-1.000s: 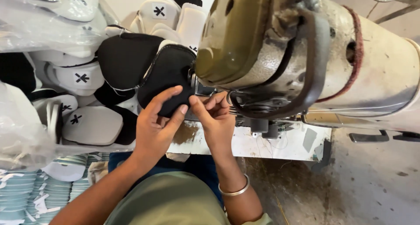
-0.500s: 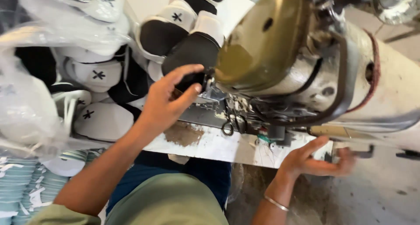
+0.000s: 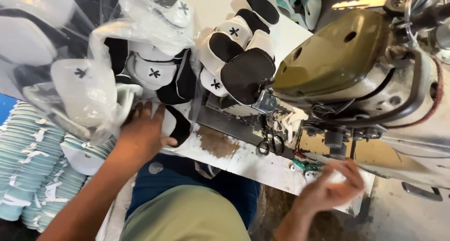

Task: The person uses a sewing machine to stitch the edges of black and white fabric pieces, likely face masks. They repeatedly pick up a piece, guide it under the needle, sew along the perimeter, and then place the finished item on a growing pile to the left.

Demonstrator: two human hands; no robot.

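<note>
Hands have parted from the needle area since a second ago, when both pinched the black piece together under the machine head. Now our left hand (image 3: 143, 133) lies at about eight o'clock of the frame, fingers spread flat on a black-and-white shoe piece (image 3: 174, 124) at the foot of the bagged pile (image 3: 84, 81), pressing rather than gripping. Our right hand (image 3: 330, 189) has dropped to five o'clock, at the white table edge (image 3: 243, 161), blurred; it curls loosely near small bits there, and we cannot tell whether it holds anything. The black upper piece (image 3: 247, 74) sits alone at twelve o'clock, against the presser foot of the olive sewing machine (image 3: 337, 58). Scissors (image 3: 269, 145) lie between our hands. We judge that seam finished, with the next piece being fetched.
</note>
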